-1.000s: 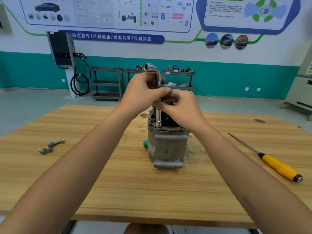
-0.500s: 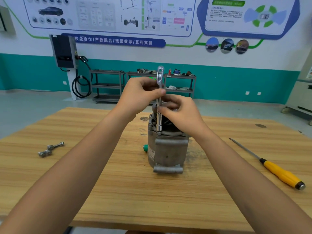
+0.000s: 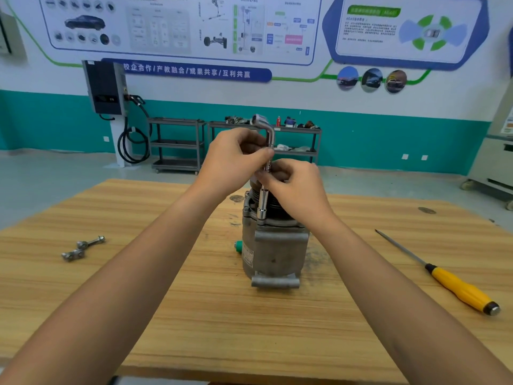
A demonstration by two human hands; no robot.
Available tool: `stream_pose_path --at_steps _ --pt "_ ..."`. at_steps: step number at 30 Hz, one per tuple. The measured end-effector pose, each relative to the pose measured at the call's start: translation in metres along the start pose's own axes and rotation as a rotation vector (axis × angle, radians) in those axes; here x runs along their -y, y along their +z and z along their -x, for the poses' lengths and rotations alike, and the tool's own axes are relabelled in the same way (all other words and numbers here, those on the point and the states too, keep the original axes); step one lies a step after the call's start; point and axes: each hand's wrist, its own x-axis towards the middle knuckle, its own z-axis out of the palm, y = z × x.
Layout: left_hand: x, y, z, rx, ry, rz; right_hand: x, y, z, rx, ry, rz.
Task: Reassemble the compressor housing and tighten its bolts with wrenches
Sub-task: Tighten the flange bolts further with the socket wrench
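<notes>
My left fingers (image 3: 258, 152) are curled round the upper shaft of an L-shaped socket wrench (image 3: 262, 202), just under its bend, with the thumb pressed against the metal. My right fingers (image 3: 268, 177) pinch the same shaft lower down, just beneath my left hand (image 3: 233, 159), so the two hands nearly touch. The wrench stands close to upright, its short arm pointing up and to the left above my knuckles. Its socket end sits down on the top flange of the compressor housing (image 3: 273, 251), at the near-left edge; the bolt under it is hidden by the socket.

My right hand (image 3: 297, 193) covers much of the dark upper part of the housing. The housing stands on end near the middle of the wooden table (image 3: 194, 315), with a small green cap (image 3: 238, 247) at its left side. Well off to the left lie two loose bolts (image 3: 83, 247), close together. Well apart on the right lies a yellow-handled screwdriver (image 3: 460, 290), its tip pointing away from me. Behind the table, metal shelf carts (image 3: 177, 145) stand along the teal wall.
</notes>
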Motion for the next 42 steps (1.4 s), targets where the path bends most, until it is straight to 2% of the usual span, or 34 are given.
stream_pose_path --at_steps 2,4,7,12,17,20,23,27,31,33,38,42 --pt "0.0 0.002 0.0 0.006 0.009 -0.041 0.003 -0.002 -0.004 0.043 0.029 0.114" --pt "-0.001 0.004 0.0 0.01 0.012 -0.095 0.008 -0.006 -0.008 0.204 0.064 0.243" --pt "-0.002 0.001 -0.002 0.057 -0.018 -0.03 0.008 -0.011 -0.015 0.319 0.099 0.177" --pt "-0.001 -0.004 -0.006 0.118 -0.048 0.098 0.005 -0.012 -0.014 0.229 0.073 0.141" --pt "-0.006 0.002 -0.002 0.033 0.025 -0.05 0.003 -0.009 -0.014 0.07 0.032 0.213" --pt "-0.004 0.0 -0.004 0.013 -0.006 -0.009 0.002 -0.008 -0.012 0.137 -0.018 0.178" --pt "-0.004 -0.003 -0.006 0.065 -0.065 0.067 0.002 -0.01 -0.012 0.224 -0.034 0.089" --pt "-0.003 0.0 -0.006 0.083 -0.092 0.119 0.002 -0.009 -0.009 0.162 -0.049 0.062" --pt "0.0 0.002 -0.005 -0.029 -0.071 0.139 0.002 -0.004 -0.009 0.046 -0.017 0.213" --pt "0.002 0.002 -0.005 -0.075 -0.049 0.124 0.0 -0.004 -0.008 0.01 0.002 0.205" --pt "-0.001 0.001 -0.006 0.028 -0.031 0.128 -0.003 -0.002 -0.006 0.095 -0.052 0.058" --pt "-0.004 -0.001 -0.011 0.067 -0.002 0.045 -0.007 -0.003 -0.009 0.097 -0.044 0.038"
